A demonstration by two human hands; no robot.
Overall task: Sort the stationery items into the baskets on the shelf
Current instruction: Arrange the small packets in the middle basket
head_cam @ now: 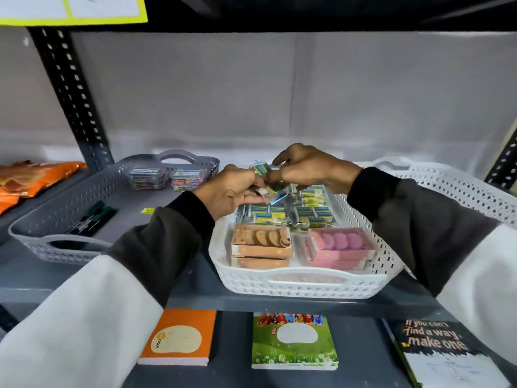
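Hands: head view. The left hand (233, 193) and the right hand (309, 169) meet over the far end of the white basket (300, 287), fingers pressed together around a cluster of small blue-and-yellow boxes (267, 182). Each hand pinches part of the cluster; which box sits in which hand I cannot tell.

Task items: more small blue-and-yellow boxes (303, 212) lie in the far half of the white basket. An orange eraser pack (261, 242) and a pink eraser pack (340, 245) fill its near half.

Risk: the held boxes look loose and slightly blurred. One may slip from the shared grip and fall onto the packs, or over the basket's left wall onto the shelf.

Second risk: the white basket's near edge overhangs the shelf front. Downward pressure from a sleeve could tip it forward, I judge.

Left of the white basket: a grey basket (72, 247) touches it, holding clear boxes of coloured clips (167, 177) and dark pens (93, 217).

Shelf: a grey metal shelf (195, 287) with a perforated dark upright.

Below the white basket: a lower shelf carries an orange notebook (179, 338), a green notebook (293, 341) and a dark notebook (439, 348).

Room: a plain pale wall stands behind; the light is dim.
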